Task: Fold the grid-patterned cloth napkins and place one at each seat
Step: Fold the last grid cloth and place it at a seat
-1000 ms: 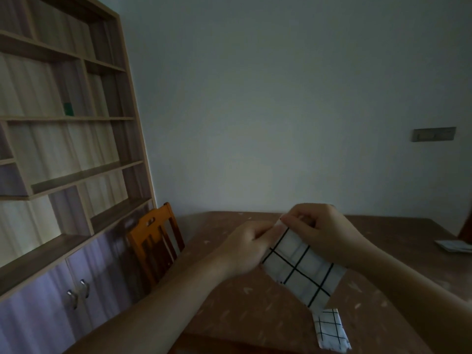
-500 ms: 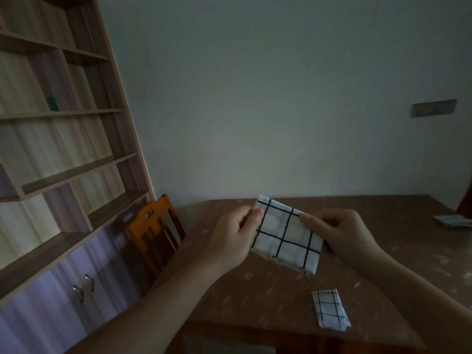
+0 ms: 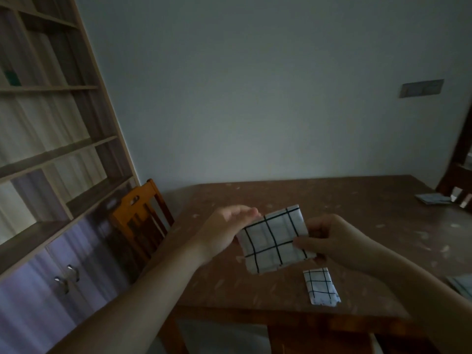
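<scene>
White grid cloth napkin, folded square, pinched both hands.

Folded napkin between both hands.

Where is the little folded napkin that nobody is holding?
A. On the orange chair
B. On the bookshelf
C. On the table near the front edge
C: the small folded grid napkin lies flat on the brown table, just below the napkin held in both hands.

Matt cloth napkin; scuffed wood table; glossy wood chair.
</scene>
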`<action>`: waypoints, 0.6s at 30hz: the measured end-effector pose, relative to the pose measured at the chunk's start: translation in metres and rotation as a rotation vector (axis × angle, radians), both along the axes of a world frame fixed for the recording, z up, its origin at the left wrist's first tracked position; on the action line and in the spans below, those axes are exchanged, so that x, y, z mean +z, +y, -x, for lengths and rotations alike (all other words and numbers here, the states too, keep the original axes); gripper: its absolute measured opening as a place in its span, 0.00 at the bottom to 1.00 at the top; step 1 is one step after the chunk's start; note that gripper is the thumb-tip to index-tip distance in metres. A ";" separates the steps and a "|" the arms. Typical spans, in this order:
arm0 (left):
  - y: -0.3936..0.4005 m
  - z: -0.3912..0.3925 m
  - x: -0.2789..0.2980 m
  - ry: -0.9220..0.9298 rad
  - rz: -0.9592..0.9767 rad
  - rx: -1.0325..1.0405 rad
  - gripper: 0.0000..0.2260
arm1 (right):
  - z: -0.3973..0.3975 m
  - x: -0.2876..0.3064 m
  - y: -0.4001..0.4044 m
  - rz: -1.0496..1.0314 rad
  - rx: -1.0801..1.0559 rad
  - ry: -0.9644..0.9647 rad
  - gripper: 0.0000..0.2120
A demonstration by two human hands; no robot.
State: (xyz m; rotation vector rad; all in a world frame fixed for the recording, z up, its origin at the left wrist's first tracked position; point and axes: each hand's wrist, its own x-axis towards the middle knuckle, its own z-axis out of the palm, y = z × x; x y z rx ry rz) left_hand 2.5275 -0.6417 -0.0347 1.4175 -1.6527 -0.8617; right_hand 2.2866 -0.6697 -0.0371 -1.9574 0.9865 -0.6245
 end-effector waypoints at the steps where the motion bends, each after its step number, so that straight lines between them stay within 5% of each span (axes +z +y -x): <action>1: -0.002 -0.001 -0.002 -0.028 -0.037 -0.046 0.15 | -0.001 0.000 -0.002 -0.005 0.000 0.023 0.05; 7: -0.012 -0.015 -0.017 -0.062 0.003 -0.199 0.12 | -0.032 -0.003 -0.013 -0.137 -0.062 -0.030 0.20; 11: -0.018 -0.048 -0.036 -0.006 -0.059 -0.216 0.10 | -0.079 -0.020 -0.026 0.197 -0.264 0.073 0.22; 18: -0.030 -0.133 -0.063 -0.030 -0.442 -0.436 0.02 | -0.148 -0.045 -0.052 0.196 -0.138 0.214 0.23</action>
